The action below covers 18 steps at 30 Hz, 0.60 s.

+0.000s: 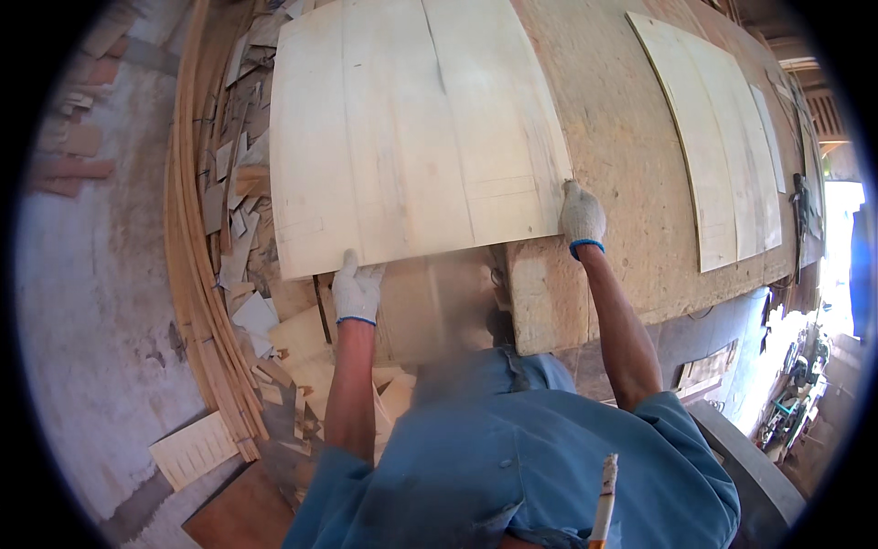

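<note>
**A:** Head view first — what have the hands got?

**B:** From where I sit, both gloved hands are on one thin veneer sheet (412,128). My left hand (355,288) sits at the sheet's near edge, toward its left corner, fingers curled up over the edge and closed on it. My right hand (582,215) is at the near right corner, fingers pressed together against the sheet's side edge; whether the thumb is tucked underneath I cannot tell.

**A:** And where does the sheet lie from them?

**B:** Straight ahead, away from the body. It stretches from the two hands toward the top of the picture, and its grain lines run that same way, so I judge its long axis as pointing away from me. It rests on the coarse board table (631,183), with its near left part overhanging the table edge. Neither hand is clearly nearer; each holds its own near corner, the right one a little farther forward.

**A:** What's around it?

**B:** A second veneer sheet (722,137) lies well apart on the right of the same table. To the left, offcuts (242,201) are heaped beside a stack of bent strips (197,274) on the concrete floor (91,320). Blue sleeves frame the bottom of the picture.
</note>
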Motion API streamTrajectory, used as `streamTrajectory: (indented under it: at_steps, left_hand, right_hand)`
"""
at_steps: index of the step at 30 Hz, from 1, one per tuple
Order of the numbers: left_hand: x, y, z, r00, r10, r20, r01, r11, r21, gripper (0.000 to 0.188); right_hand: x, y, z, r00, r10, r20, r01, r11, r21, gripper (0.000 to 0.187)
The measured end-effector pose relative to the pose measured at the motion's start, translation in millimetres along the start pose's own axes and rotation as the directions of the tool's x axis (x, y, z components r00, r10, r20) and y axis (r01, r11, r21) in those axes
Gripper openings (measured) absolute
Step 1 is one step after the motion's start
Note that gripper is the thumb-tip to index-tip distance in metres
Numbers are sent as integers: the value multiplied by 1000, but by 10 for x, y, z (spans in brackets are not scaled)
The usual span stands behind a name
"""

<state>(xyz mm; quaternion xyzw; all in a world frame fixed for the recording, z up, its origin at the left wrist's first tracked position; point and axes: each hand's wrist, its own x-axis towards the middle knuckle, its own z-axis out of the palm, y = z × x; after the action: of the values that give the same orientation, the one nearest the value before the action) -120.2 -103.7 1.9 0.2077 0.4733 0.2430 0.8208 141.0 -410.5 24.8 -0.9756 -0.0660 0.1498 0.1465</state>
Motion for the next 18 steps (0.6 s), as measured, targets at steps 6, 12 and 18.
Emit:
streamTrajectory:
  at_steps: [6, 12, 18]
  left_hand:
    - [140, 12, 90, 1000, -24, 0, 24, 999, -42, 49]
    - [397, 95, 176, 999, -43, -12, 43, 998, -52, 44]
    - [448, 110, 239, 998, -32, -61, 31, 999, -11, 42]
  right_hand:
    - [167, 26, 86, 995, -76, -63, 68, 991, -117, 31]
    - [446, -7, 135, 990, -106, -89, 91, 984, -154, 28]
    - [507, -92, 154, 993, -45, -108, 39, 997, -60, 27]
